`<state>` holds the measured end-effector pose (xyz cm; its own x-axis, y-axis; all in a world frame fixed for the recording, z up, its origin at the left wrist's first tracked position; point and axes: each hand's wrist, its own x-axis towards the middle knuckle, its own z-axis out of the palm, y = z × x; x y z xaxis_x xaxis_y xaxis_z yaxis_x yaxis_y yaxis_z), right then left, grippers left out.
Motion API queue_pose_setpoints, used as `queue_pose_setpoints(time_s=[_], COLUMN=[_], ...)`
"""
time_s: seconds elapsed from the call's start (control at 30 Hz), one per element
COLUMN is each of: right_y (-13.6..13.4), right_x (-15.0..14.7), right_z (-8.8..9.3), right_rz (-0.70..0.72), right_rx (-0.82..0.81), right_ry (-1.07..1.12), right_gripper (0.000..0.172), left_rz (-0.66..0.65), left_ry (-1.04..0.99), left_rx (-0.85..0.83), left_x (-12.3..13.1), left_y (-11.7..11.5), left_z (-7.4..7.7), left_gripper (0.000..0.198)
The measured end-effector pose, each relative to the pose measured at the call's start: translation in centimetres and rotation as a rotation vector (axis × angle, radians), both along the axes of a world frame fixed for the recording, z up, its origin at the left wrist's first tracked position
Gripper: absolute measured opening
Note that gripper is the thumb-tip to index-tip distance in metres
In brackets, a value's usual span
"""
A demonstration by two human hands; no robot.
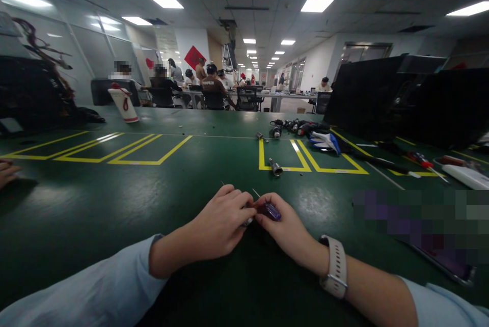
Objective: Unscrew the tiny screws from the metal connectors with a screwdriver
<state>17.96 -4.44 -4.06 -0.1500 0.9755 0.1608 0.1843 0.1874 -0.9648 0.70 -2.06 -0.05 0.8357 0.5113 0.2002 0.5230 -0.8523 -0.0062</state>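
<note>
Both my hands meet above the green table, close in front of me. My right hand, with a pale watch strap on its wrist, is closed on a purple-handled tool that looks like a small screwdriver. A thin metal rod sticks up beside its fingers. My left hand has its fingers curled around a small metallic piece, mostly hidden under the fingers. Fingertips of the two hands touch or nearly touch. Beyond them, a metal chuck-like part lies on the yellow tape.
Farther off on the green table are metal parts, a blue-white glove and a white cup. At right lie a red-handled screwdriver and a partly blurred phone-like object. Another person's hand rests at far left.
</note>
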Motion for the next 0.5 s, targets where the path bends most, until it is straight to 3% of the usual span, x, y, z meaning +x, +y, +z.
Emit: queue_pose_setpoints(time_s=[0.17, 0.5], right_y=[0.19, 0.03], right_x=[0.20, 0.10], right_z=[0.04, 0.37], right_rz=[-0.110, -0.114], right_rx=[-0.032, -0.064], right_ry=[0.028, 0.083], right_gripper=[0.012, 0.009], left_rz=[-0.041, -0.145], left_ry=[0.048, 0.089], left_rx=[-0.012, 0.072], left_x=[-0.20, -0.60], left_y=[0.08, 0.32], left_z=[0.50, 0.06], left_gripper=[0.026, 0.029])
